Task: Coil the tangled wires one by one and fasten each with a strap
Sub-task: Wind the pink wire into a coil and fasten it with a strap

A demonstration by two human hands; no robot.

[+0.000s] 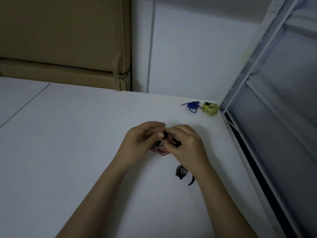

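Pink wire (160, 151), gathered into a small coil, sits between the two hands just above the white table (72, 134). Left hand (142, 140): fingers curled round the coil, gripping it from the left, thumb on top. Right hand (186, 143): fingers bent, pinching a black strap (173, 139) that crosses the top of the coil and juts toward the right hand's knuckles. Most of the coil is hidden by both hands, so whether the strap already closes round it cannot be told. Near the right wrist, on the table, lie what appears to be a roll of black strap (181, 171) and a loose black strap piece (191, 181), partly covered by the forearm. Far beyond the right hand, in the table corner, rest a blue wire coil (192, 105) and a yellow wire coil (210, 108), just beside each other, each with a dark band. Beyond the left hand stands a cardboard box (65, 40).
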